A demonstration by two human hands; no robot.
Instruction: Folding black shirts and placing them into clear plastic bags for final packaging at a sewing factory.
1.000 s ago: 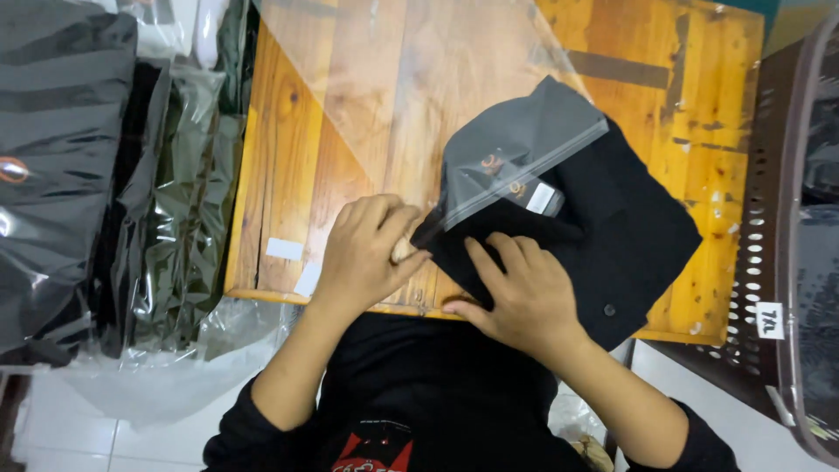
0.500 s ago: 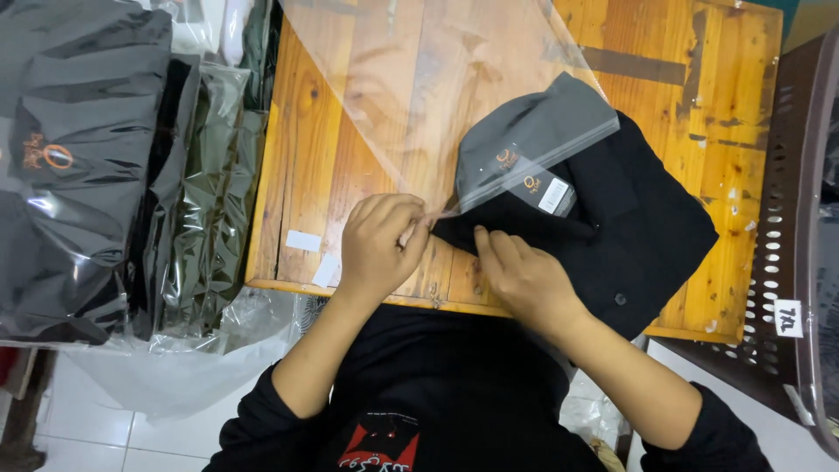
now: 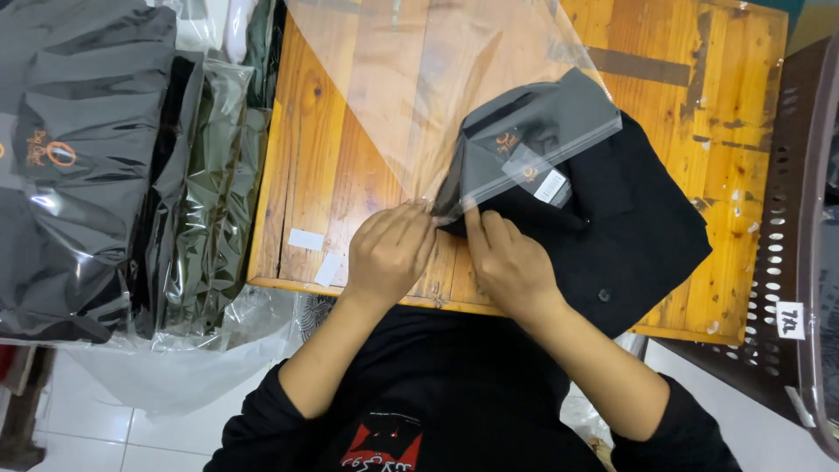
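Looking down from the head camera: bagged grey and olive garments (image 3: 131,175) are stacked at far left beside a wooden worktop (image 3: 350,131), where a clear plastic bag (image 3: 419,96) lies open toward the person. The left hand (image 3: 389,253) pinches the bag's mouth edge, fingers closed on the film, while the right hand (image 3: 511,262) presses its fingers on the corner of a folded black shirt (image 3: 629,236), already partly sleeved. Holding the mouth taut and feeding that corner in flat would likely prevent bunching.
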